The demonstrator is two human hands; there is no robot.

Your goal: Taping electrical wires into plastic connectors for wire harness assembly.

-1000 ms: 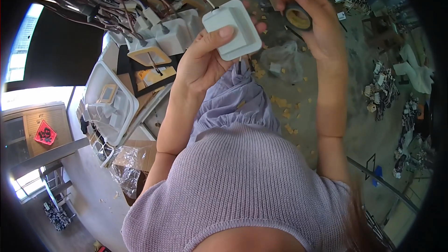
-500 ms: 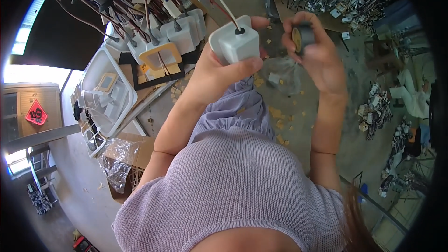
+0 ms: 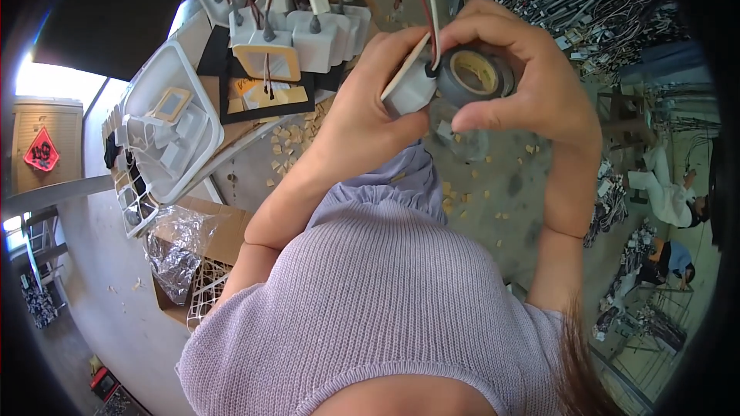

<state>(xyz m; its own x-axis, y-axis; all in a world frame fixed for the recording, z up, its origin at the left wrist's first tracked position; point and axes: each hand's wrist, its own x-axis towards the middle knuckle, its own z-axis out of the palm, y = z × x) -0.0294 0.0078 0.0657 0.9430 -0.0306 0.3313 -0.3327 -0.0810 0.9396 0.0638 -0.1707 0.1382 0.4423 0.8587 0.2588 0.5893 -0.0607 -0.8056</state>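
My left hand (image 3: 368, 104) is closed round a white plastic housing (image 3: 412, 92), which is tilted so its flat flange stands on edge. A red wire and a white wire (image 3: 429, 0) rise from the black grommet (image 3: 432, 69) in the housing. My right hand (image 3: 539, 81) grips a roll of dark grey tape (image 3: 464, 98) with a yellowish core. The roll is right beside the grommet, close to or touching the wires. Whether a strip of tape is stuck to the wires cannot be made out.
To the left, several similar white housings (image 3: 312, 50) with wires stand on a table by a framed piece (image 3: 266, 62). A white plastic bin (image 3: 217, 139) holds more parts. Below it sits a cardboard box (image 3: 231, 235) with clear wrap. Wire bundles (image 3: 570, 0) fill the far right; people work at right.
My right hand has brought the tape roll leftward against the housing's wire end. The housing has turned from facing me to edge-on in my left hand. The view has shifted a little.
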